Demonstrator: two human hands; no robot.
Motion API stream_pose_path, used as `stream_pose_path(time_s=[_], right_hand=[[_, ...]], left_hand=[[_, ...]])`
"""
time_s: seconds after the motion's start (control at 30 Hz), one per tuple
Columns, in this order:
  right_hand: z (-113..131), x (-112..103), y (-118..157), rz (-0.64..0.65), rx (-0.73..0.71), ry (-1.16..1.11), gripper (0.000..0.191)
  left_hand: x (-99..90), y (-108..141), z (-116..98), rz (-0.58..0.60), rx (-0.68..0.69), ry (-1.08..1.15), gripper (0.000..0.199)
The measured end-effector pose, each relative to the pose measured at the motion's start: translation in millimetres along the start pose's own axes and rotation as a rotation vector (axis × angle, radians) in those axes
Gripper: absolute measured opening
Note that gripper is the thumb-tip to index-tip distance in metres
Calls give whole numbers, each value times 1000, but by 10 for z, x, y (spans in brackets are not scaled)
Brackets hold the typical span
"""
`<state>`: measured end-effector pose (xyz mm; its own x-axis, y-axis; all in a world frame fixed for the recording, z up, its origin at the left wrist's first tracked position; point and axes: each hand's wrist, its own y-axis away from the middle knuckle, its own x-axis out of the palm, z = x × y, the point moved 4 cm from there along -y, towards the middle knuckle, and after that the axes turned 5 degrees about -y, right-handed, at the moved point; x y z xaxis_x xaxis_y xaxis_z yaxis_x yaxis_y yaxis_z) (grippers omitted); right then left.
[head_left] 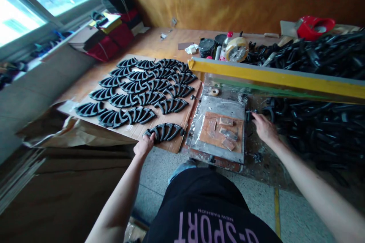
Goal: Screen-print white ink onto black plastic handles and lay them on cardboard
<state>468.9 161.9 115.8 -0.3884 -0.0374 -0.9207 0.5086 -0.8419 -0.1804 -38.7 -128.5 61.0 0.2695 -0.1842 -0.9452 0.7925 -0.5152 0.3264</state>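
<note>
My left hand (145,145) grips the left end of a black ribbed, fan-shaped plastic part (167,132), which lies at the near edge of a cardboard sheet (173,146). Behind it, rows of like black fan-shaped parts (149,98) cover the sheet. To the right, my right hand (264,127) has its fingertips closed at a small black piece (249,116) beside a grey metal plate (196,138). What exactly lies between those fingertips is partly hidden. A wooden board (208,133) with several small blocks (226,121) rests on the plate.
A yellow-edged bar (273,76) crosses above the bench's right side. Heaps of black parts (313,129) lie under and behind it. A tape roll (214,91), a bottle (225,47), a red tape dispenser (315,27) and red boxes (110,43) stand farther back.
</note>
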Motion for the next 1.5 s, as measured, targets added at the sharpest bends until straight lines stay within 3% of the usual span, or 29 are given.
stream_pose_path(time_s=[0.1, 0.17, 0.4, 0.47, 0.53, 0.6, 0.7, 0.77, 0.83, 0.9, 1.0, 1.13, 1.2, 1.3, 1.4, 1.5], right_hand=[[737, 107, 53, 68, -234, -70, 45], [1051, 187, 80, 90, -331, -31, 42], [1306, 204, 27, 60, -368, 9, 34], [1515, 186, 28, 62, -339, -112, 31], [1899, 295, 88, 170, -318, -349, 30], [2397, 574, 203, 382, -263, -631, 29], [3082, 1198, 360, 659, -68, -881, 32], [3362, 1603, 355, 681, 85, -890, 38], [3519, 1904, 252, 615, 181, -846, 38], [3626, 2088, 91, 554, 195, -815, 38], [3752, 2203, -159, 507, 180, -831, 39], [3749, 2202, -325, 581, 295, -937, 40], [3628, 2131, -371, 596, 346, -1031, 41], [3280, 1981, -526, 429, 401, -1093, 49], [2907, 1958, -743, 256, 529, -1031, 60], [2733, 2063, -931, 205, 621, -989, 66]], left_hand=[[26, 200, -59, -145, -38, 52, 61], [85, 331, -152, -231, 10, 83, 65], [342, 437, -245, -329, 203, 93, 81], [381, 425, -213, -338, 221, 92, 83], [404, 427, -187, -346, 220, 110, 83], [421, 443, -170, -358, 219, 143, 83], [461, 471, -147, -376, 245, 196, 82], [492, 465, -127, -385, 266, 226, 82], [499, 414, -111, -397, 275, 265, 80], [464, 312, -105, -408, 263, 311, 75], [351, 104, -115, -398, 229, 358, 70], [224, -61, -80, -344, 258, 406, 63], [207, -53, -1, -317, 297, 430, 60], [205, 7, 188, -278, 334, 495, 56], [155, 18, 438, -274, 272, 561, 52], [9, -70, 723, -323, 166, 584, 47]])
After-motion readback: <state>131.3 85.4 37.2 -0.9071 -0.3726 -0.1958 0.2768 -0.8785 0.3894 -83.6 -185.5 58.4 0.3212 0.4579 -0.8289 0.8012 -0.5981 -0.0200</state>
